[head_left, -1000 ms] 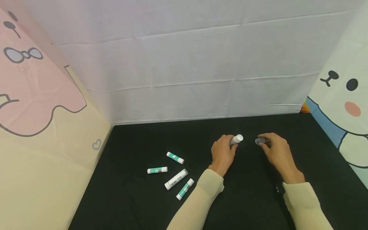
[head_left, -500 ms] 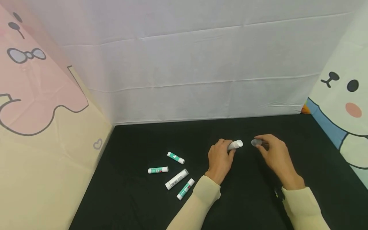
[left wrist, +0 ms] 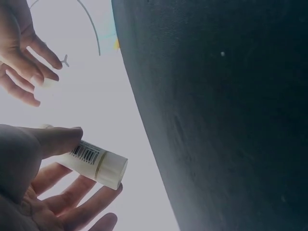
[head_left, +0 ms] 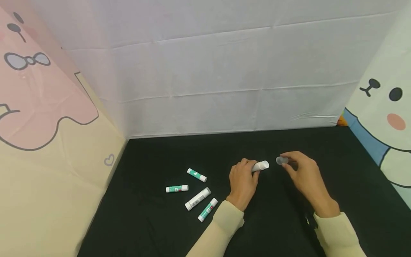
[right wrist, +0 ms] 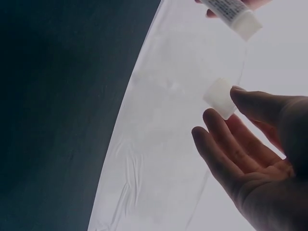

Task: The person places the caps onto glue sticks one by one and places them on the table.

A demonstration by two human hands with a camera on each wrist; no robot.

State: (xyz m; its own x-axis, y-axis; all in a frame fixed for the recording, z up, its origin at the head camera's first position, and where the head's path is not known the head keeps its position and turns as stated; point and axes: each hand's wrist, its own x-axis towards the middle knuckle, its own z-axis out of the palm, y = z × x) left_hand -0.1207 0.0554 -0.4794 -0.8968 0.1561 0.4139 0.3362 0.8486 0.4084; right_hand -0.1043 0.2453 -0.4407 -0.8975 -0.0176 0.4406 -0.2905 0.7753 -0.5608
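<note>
My left hand [head_left: 241, 184] pinches a white glue stick [head_left: 260, 166] between thumb and fingers above the black table. In the left wrist view the glue stick [left wrist: 91, 160] shows a barcode and a pale end, with my thumb across its side. My right hand [head_left: 304, 176] holds a small translucent cap [head_left: 282, 160] by thumb and fingertips, just right of the glue stick and apart from it. The right wrist view shows the cap [right wrist: 220, 97] against the thumb tip, with the other fingers spread below.
Left of my hands lie several glue sticks: a larger white one [head_left: 198, 198] and green-labelled ones, one nearest me [head_left: 207, 210], one at the left [head_left: 177, 189] and one farthest back [head_left: 197, 175]. A white cloth wall [head_left: 199, 71] closes off the black table [head_left: 151, 157] behind.
My right hand has moved left with the cap, closer to the glue stick. My left hand has shifted slightly left and toward me. The loose glue sticks stay put.
</note>
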